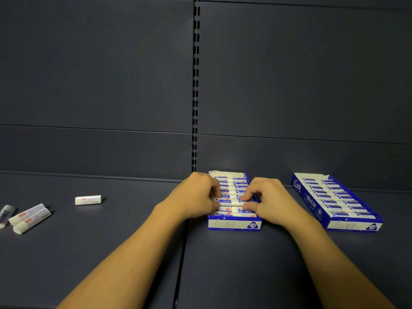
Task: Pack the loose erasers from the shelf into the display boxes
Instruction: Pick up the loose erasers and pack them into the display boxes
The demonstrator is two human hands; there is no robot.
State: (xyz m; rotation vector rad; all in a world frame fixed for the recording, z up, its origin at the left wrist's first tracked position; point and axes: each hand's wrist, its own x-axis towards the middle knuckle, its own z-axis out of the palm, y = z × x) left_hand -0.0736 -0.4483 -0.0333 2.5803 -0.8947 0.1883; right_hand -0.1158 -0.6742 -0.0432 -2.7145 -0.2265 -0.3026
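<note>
Left hand [196, 195]: fingers curled down into the middle display box [234, 225], thumb and fingertips pinching the left end of one white-and-blue eraser [228, 201] lying crosswise in the rows.

Right hand [265, 199]: fingers likewise curled, thumb and forefinger pinching the right end of the same eraser. Both forearms reach in from the near edge of the shelf [133, 219].

Middle display box: blue and white, marked "2B" on its near wall, directly under both hands; erasers packed in two columns, those beneath the knuckles partly hidden.

Second display box [354, 226]: right of the right hand, apart from it, angled slightly, filled with rows of erasers.

Loose eraser [88, 200]: white sleeve, lying flat on the shelf well left of the left hand.

Two loose erasers [30, 216]: further left, side by side and touching, tilted diagonally.

Clear wrapper-like item [6, 214]: at the far-left edge, just beside that pair; too blurred to identify.

Back panel [100, 85]: dark, beyond the hands, with a slotted upright [195, 85] rising behind the middle box.
</note>
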